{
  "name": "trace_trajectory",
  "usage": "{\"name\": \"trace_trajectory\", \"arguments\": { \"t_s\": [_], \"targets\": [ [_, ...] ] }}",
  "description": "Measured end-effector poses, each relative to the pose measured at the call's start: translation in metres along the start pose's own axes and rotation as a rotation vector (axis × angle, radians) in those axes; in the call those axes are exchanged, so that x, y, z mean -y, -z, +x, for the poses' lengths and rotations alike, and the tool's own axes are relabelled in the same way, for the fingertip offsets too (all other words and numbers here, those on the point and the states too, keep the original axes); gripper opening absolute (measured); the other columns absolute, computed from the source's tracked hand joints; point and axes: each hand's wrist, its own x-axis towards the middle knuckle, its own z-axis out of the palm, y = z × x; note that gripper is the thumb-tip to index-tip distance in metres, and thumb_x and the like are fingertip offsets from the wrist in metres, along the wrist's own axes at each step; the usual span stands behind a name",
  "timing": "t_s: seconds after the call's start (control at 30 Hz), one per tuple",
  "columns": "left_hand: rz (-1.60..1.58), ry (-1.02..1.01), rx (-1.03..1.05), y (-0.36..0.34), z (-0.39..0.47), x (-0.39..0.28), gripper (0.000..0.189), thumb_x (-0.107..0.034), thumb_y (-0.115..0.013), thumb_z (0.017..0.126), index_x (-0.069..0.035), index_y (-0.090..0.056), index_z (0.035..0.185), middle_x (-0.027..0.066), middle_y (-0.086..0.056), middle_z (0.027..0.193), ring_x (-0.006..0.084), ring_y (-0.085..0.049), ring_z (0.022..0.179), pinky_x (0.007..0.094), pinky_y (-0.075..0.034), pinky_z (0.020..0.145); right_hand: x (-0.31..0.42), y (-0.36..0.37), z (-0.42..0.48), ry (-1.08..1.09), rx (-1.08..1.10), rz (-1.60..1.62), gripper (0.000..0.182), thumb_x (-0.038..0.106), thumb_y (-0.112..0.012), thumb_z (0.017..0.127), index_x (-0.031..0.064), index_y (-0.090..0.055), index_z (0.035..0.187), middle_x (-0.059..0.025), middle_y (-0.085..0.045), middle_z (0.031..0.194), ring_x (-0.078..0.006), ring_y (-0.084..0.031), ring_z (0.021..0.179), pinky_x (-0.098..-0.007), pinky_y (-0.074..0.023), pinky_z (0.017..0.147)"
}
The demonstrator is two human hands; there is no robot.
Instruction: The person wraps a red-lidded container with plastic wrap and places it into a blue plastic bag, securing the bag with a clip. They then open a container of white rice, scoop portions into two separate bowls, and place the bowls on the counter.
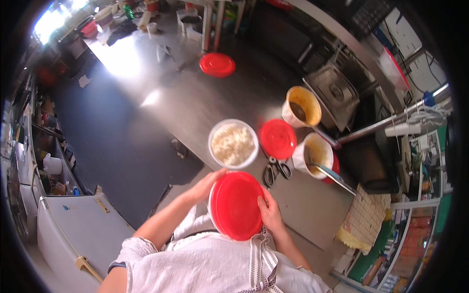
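Close to my body I hold a round white tub topped with a red plastic lid [238,205], its top tilted up toward me. My left hand [209,185] grips the upper left side; my right hand [270,210] wraps the right edge, thumb on the lid. Just beyond it, an uncovered white plastic bowl [253,156] contains white, crumbly food that looks like cooked rice [232,143]. A loose red lid [277,139] lies right of that bowl, and black-handled scissors [270,175] rest below the lid.
Two stained white tubs [289,117] [299,157] stand at right; a long-handled utensil [335,175] leans in the nearer one. Another red lid [217,65] lies farther along the steel counter [176,99]. A white refrigerator [84,216] is at lower left, stocked shelves [410,249] at lower right.
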Motion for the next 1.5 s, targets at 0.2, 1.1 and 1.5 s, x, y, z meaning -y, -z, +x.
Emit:
{"name": "trace_trajectory", "arguments": {
  "t_s": [0.2,1.1,1.5],
  "targets": [
    [0.411,-0.160,0.044,0.044,-0.036,-0.041,0.046,-0.031,-0.029,0.093,0.003,-0.047,0.118,0.0099,-0.054,0.115,0.0165,-0.048,0.107,0.0295,-0.035,0.094,0.024,-0.057,0.025,0.082,0.023,-0.231,0.031,0.011,-0.053,0.085,-0.0057,-0.050,0.112,-0.0143,-0.059,0.105,-0.0169,-0.058,0.092,-0.0277,-0.0481,0.073],
    [0.140,-0.215,-0.346,0.142,-0.055,-0.134,0.038,-0.029,-0.041,0.092,0.002,-0.052,0.112,0.0073,-0.059,0.101,0.0109,-0.055,0.086,0.0248,-0.046,0.075,0.100,-0.193,0.170,0.668,0.174,-0.692,0.013,0.008,-0.059,0.077,-0.0035,-0.059,0.083,-0.0168,-0.058,0.078,-0.0308,-0.058,0.068,-0.0344,-0.0463,0.058],
    [0.238,-0.066,-0.264,0.208,-0.020,-0.214,0.042,-0.029,-0.038,0.092,0.002,-0.047,0.118,0.0111,-0.052,0.116,0.0176,-0.050,0.105,0.0290,-0.039,0.090,0.121,-0.245,0.247,0.505,0.133,-0.631,0.017,0.014,-0.055,0.082,-0.0025,-0.055,0.079,-0.0175,-0.056,0.069,-0.0309,-0.055,0.063,-0.0341,-0.0423,0.055]
  ]
}}
